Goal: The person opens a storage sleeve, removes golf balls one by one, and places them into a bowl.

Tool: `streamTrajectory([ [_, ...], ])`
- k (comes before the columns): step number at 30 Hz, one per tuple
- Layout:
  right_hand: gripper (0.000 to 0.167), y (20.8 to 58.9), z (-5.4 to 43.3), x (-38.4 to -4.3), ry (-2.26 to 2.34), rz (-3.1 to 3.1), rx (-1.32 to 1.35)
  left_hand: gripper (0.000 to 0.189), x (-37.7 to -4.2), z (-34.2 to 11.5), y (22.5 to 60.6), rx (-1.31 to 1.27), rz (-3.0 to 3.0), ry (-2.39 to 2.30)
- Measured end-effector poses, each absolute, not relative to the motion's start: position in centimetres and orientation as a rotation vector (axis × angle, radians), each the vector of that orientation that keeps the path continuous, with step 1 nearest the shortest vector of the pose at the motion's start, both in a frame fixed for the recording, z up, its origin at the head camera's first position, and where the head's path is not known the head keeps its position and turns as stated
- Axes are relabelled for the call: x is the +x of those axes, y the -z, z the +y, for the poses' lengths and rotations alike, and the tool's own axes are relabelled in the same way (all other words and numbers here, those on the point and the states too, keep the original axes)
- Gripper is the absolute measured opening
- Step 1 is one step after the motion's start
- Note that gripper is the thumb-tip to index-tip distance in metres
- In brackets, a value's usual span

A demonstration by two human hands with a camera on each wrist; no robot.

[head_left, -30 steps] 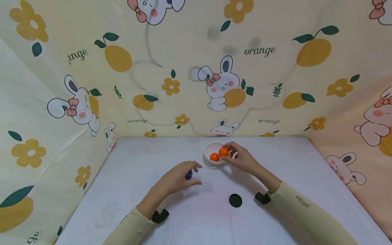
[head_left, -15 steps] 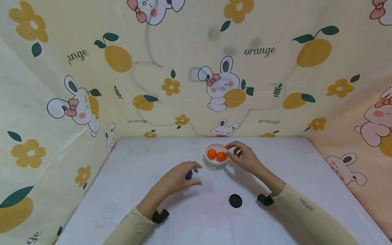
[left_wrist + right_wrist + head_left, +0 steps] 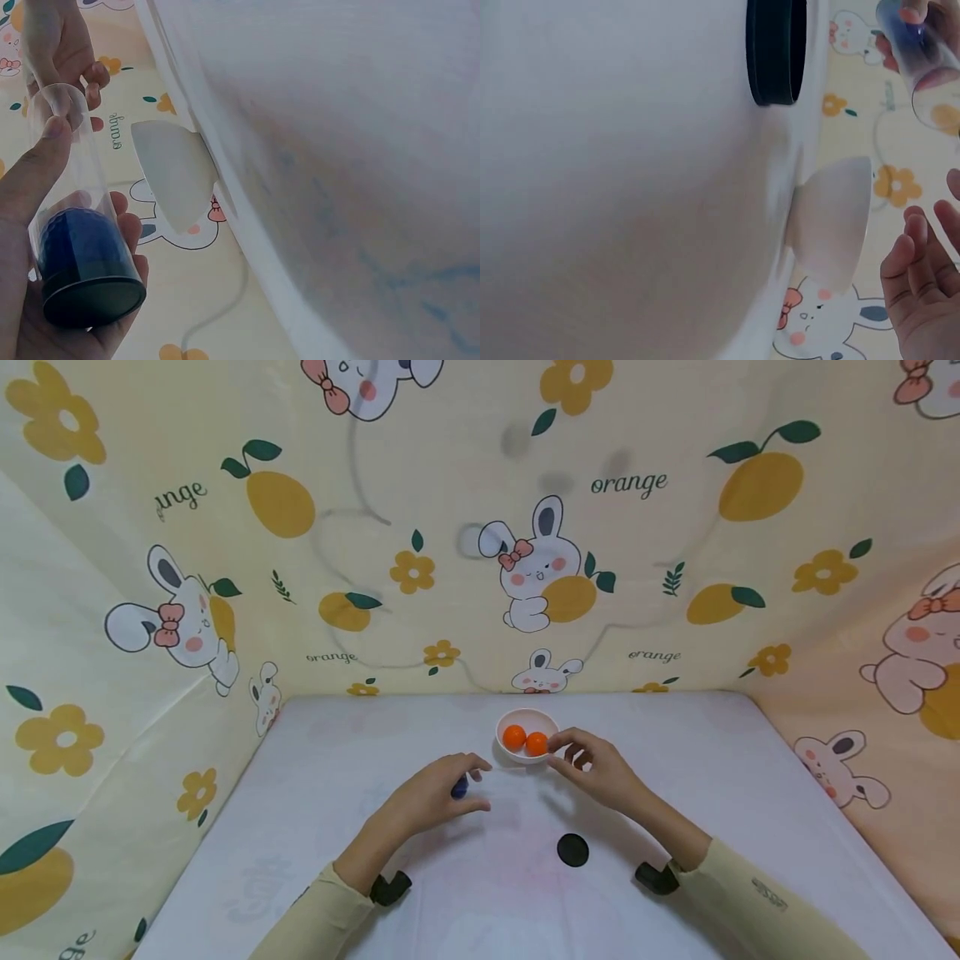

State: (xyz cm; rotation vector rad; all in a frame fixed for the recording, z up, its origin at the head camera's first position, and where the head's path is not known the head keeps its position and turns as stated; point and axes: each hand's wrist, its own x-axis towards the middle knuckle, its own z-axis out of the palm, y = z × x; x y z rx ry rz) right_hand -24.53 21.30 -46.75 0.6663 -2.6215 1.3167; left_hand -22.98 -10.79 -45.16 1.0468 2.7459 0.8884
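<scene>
My left hand (image 3: 427, 793) grips a clear plastic tube (image 3: 84, 176) above the white table. A dark blue dimpled ball (image 3: 84, 240) sits inside it, against the dark closed end (image 3: 94, 301). In the head view the tube is hard to make out. Just right of the white bowl (image 3: 529, 718), my right hand (image 3: 600, 770) hovers with loosely bent fingers and holds nothing. Two orange balls lie side by side in the bowl: a left ball (image 3: 513, 737) and a right ball (image 3: 536, 744), the latter close to my right fingertips.
A round black lid (image 3: 573, 850) lies on the white-covered table (image 3: 480, 893), nearer me than the bowl. In the right wrist view the lid (image 3: 776, 52) shows a raised rim. A patterned cloth (image 3: 442, 485) hangs behind the table and at its sides.
My right hand has let go of an orange ball in the bowl, then drawn back a little toward me. The balls have shifted inside the bowl. My left hand stays put.
</scene>
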Motion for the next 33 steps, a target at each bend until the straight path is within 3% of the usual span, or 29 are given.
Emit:
streamTrajectory([
  [11,0.030,46.9,20.8,-22.7,-1.409,-2.651,0.712,0.051,-23.1,-10.7,45.2,1.075,2.752,-0.873],
  [21,0.043,47.5,19.8,-21.6,-1.597,-2.677,0.881,0.052,-22.9,-10.6,45.1,1.121,2.785,-0.848],
  [33,0.045,47.7,19.2,-21.3,-1.643,-2.691,0.874,0.051,-22.7,-10.4,44.9,1.121,2.830,-0.769],
])
